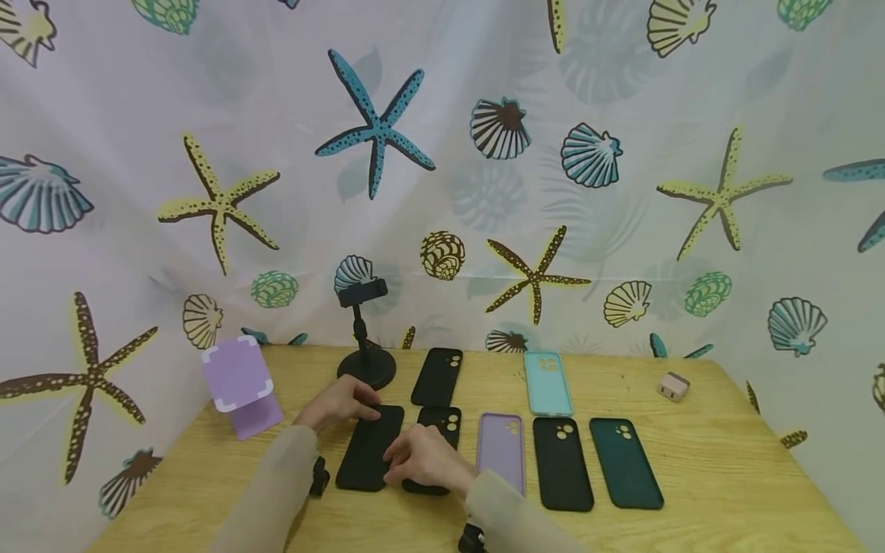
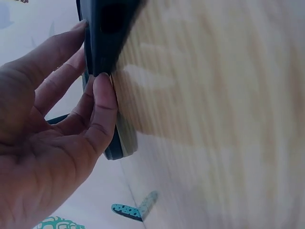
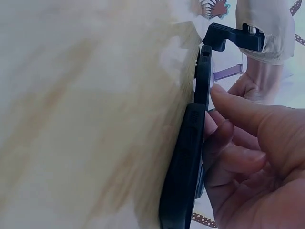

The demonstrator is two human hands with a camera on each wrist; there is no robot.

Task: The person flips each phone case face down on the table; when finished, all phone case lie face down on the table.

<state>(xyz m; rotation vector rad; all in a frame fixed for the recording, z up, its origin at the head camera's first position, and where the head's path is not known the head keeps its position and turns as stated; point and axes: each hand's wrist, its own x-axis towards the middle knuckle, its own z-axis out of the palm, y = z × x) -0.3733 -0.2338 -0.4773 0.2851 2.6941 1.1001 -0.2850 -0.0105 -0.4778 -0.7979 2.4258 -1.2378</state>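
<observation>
Counting three black phone cases (image 1: 565,476), one light blue case (image 1: 551,392), one lilac case (image 1: 499,449), one dark green case (image 1: 625,470); also one black phone-shaped slab (image 1: 369,452), one black stand (image 1: 366,369), one purple stand (image 1: 238,375), one charger plug (image 1: 673,387), two wrist mounts (image 1: 319,477), one left hand (image 1: 341,402), one right hand (image 1: 430,458), one table (image 1: 733,468).

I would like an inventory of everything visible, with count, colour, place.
Phone-like slab: 1, black, front left
Middle case: 1, lilac, front row
Rightmost case: 1, teal, front row
Pale case: 1, light blue, back row
Remaining cases: 3, black, one back, two front
Phone stand: 1, black, back left
Angled stand: 1, lilac, far left
Charger: 1, pinkish, back right
Table: 1, yellowish wood, underneath
Printed cloth: count unclear, white, background
Wrist devices: 2, black, on wrists
Sleeves: 2, beige, forearms
Left hand: 1, at slab's far end
Right hand: 1, at slab's right edge
</observation>
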